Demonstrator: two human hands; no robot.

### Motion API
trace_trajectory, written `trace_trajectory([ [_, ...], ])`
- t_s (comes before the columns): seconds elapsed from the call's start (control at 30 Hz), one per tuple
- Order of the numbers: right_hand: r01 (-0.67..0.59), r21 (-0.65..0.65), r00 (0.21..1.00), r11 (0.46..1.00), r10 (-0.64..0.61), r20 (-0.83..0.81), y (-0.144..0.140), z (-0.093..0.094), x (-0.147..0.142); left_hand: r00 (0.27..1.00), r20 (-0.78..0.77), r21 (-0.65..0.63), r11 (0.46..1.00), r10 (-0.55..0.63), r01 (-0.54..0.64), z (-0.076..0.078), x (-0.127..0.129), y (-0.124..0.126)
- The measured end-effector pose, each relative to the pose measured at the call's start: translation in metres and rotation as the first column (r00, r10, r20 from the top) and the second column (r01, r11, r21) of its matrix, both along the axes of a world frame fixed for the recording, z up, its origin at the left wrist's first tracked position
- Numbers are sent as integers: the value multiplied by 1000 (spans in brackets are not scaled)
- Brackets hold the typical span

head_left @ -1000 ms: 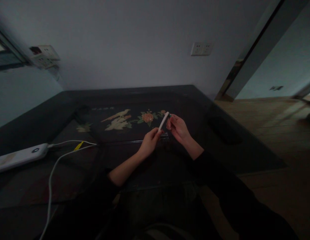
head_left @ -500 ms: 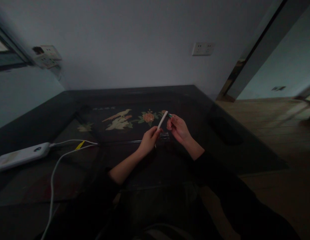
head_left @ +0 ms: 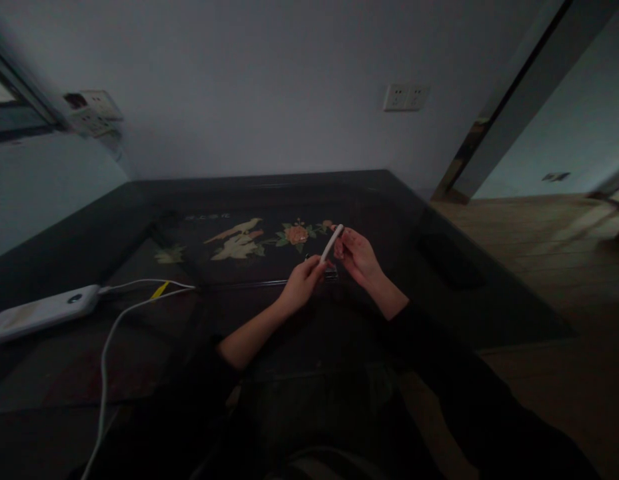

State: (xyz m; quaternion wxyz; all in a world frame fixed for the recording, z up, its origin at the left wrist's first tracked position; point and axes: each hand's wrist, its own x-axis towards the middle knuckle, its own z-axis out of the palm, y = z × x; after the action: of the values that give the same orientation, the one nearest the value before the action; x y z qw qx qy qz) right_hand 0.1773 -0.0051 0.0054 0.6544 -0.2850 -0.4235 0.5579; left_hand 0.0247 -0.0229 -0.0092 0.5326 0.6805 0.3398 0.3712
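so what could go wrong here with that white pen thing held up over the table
The left hand pinches only the low end of the white pen, so it might slip and drop onto the dark table. The right hand meets its top end in dim light, so aligning anything there may go astray. A white cable from the power bank trails near the left sleeve and could snag.

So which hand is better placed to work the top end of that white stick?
Probably the right hand: its fingertips sit at the upper end of the white stick, while the left hand pinches the lower end, steadying it.
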Motion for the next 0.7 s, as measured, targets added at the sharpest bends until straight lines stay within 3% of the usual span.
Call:
trace_trajectory([
  [0.13, 11, 7, 999, 1000, -11, 31, -2, 2, -1, 998, 40, -72, 997, 43, -40, -4, -1, 6],
  [0.3, 10, 12, 999, 1000, -10, 46, -2, 1, -2, 996, 34, -74, 994, 84, -81, -4, -1, 7],
  [0.7, 13, -6, 1000, 1000, -13, 12, 2, -1, 1, 1000, -9, 7, 1000, -6, 6, -1, 0, -1],
])
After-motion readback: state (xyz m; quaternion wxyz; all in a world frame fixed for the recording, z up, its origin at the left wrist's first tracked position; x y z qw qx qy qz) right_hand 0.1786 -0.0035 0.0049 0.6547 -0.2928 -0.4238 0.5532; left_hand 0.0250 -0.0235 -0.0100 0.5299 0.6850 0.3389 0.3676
